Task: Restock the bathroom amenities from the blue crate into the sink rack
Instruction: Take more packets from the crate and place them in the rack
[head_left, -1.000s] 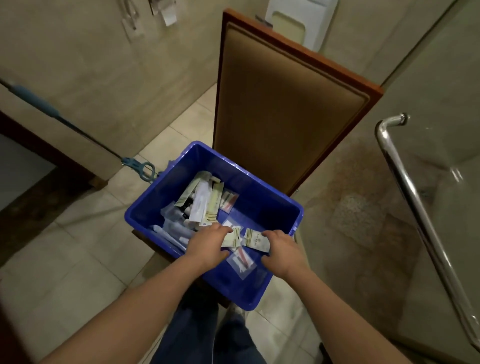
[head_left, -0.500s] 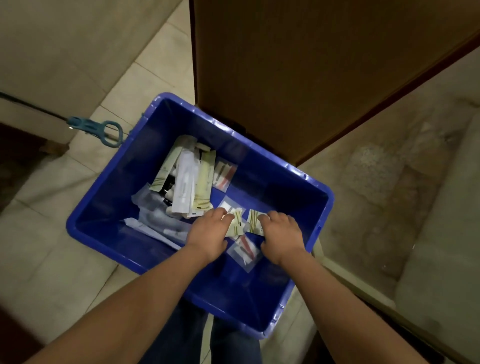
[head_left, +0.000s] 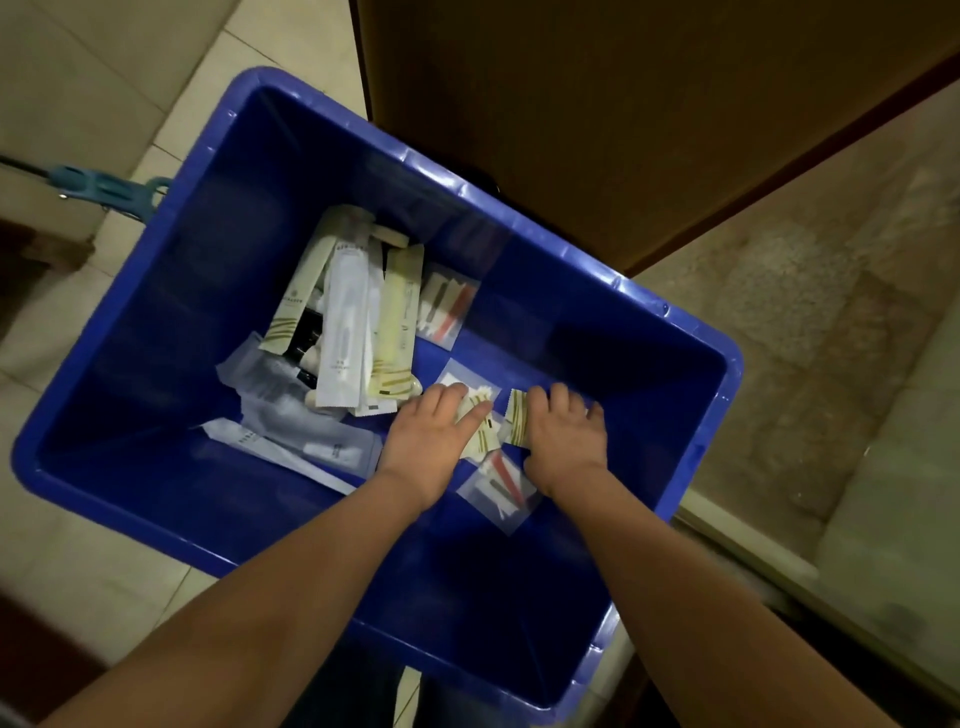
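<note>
The blue crate (head_left: 680, 332) fills the middle of the head view. Inside lie several wrapped amenities: long white and cream sachets (head_left: 345, 332), clear bags with small items (head_left: 447, 306), and flat translucent packets (head_left: 291, 415) at the left. My left hand (head_left: 428, 441) rests palm down on a small cream sachet (head_left: 480, 434) on the crate floor. Beside it, my right hand (head_left: 563, 439) closes its fingers over another small cream sachet (head_left: 517, 423). A clear bag with a red item (head_left: 501, 488) lies between my wrists. The sink rack is out of sight.
A brown padded chair back (head_left: 597, 104) stands just behind the crate. A teal mop-handle clip (head_left: 98, 192) pokes in at the left over pale floor tiles (head_left: 78, 67). A stone step or threshold (head_left: 779, 545) runs along the right.
The view has tilted down and closer onto the crate. Both hands have stayed on the small sachets, drawing them slightly together near the crate's middle.
</note>
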